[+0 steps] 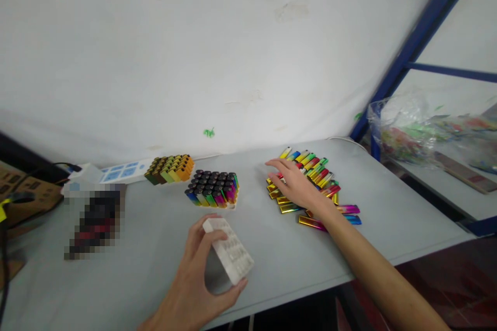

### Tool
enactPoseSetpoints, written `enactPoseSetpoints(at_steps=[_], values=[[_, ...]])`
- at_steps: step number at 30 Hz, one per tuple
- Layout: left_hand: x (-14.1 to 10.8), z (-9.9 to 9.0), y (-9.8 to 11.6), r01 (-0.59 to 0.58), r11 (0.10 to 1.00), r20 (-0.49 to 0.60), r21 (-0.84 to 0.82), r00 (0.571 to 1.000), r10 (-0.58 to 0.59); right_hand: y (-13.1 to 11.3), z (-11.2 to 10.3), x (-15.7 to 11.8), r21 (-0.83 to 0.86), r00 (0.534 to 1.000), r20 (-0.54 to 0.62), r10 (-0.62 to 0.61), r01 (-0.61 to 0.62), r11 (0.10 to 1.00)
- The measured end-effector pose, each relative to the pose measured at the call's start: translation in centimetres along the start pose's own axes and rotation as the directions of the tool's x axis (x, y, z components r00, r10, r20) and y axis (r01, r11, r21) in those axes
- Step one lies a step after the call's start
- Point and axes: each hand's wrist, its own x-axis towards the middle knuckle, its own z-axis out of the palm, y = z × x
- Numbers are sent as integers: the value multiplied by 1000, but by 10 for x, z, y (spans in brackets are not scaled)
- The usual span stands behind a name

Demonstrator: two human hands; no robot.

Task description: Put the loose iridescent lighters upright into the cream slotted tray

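Observation:
My left hand (200, 269) grips a small white plastic tray (229, 251) by its ends, thumb at the near end and fingers at the far end. The tray is tilted above the table, its compartmented face turned up. My right hand (293, 181) is over the left part of a loose pile of shiny multicoloured lighters (318, 168); its fingers are stretched and apart, with nothing seen in them. Whether it touches the pile I cannot tell. Just beyond the white tray stands a block of upright rainbow lighters with black ends (213, 186), set in a pale tray.
Farther left sits another block of yellow and brown pieces (170, 168), beside a white power strip (124, 170). A pixelated dark item (95, 222) and a cardboard box (31, 191) are at the left. A blue metal frame (404, 67) and a clear plastic bag (404, 129) are at the right.

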Motion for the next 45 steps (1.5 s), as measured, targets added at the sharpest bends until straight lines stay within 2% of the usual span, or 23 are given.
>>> enactPoseSetpoints(at_steps=[4, 6, 9, 11, 15, 18, 21, 25, 30, 34, 38, 41, 45], values=[[-22, -17, -34, 81, 993, -16, 88, 997, -80, -33, 2, 5, 70, 991, 39, -130, 127, 989], [-35, -26, -55, 98, 985, -31, 145, 995, -95, -56, 2, 10, 41, 972, 101, -212, 209, 977], [-55, -39, -79, 96, 968, -4, 231, 995, -97, -90, 6, 21, -22, 950, 166, -263, 270, 963], [-65, -47, -90, 95, 950, -23, 297, 995, -92, -108, 13, 33, -56, 938, 194, -289, 304, 951], [-76, -57, -102, 119, 922, 56, 368, 987, -149, -129, 35, 61, -136, 930, 219, -296, 329, 934], [-74, -58, -111, 150, 897, 11, 416, 986, -169, -136, 52, 77, -176, 935, 255, -245, 294, 940], [-62, -56, -118, 183, 882, -10, 434, 980, -198, -138, 63, 84, -208, 937, 315, -151, 223, 952], [-39, -51, -126, 197, 888, -9, 416, 977, -213, -137, 66, 82, -281, 953, 282, -111, 192, 940], [-19, -45, -116, 202, 889, -56, 412, 979, -197, -134, 62, 76, -291, 965, 256, -66, 142, 946], [-2, -47, -88, 146, 907, -152, 396, 984, -92, -126, 51, 70, -288, 974, 225, 3, 64, 955], [18, -44, -57, 101, 951, -105, 293, 992, -73, -107, 36, 70, -235, 969, 205, 137, -87, 968], [34, -25, -41, 49, 978, -40, 203, 998, -42, -88, 25, 74, -113, 940, 237, 246, -225, 968], [60, 17, -31, 66, 997, 74, 44, 995, -69, -64, 18, 78, 96, 903, 280, 325, -363, 927]])
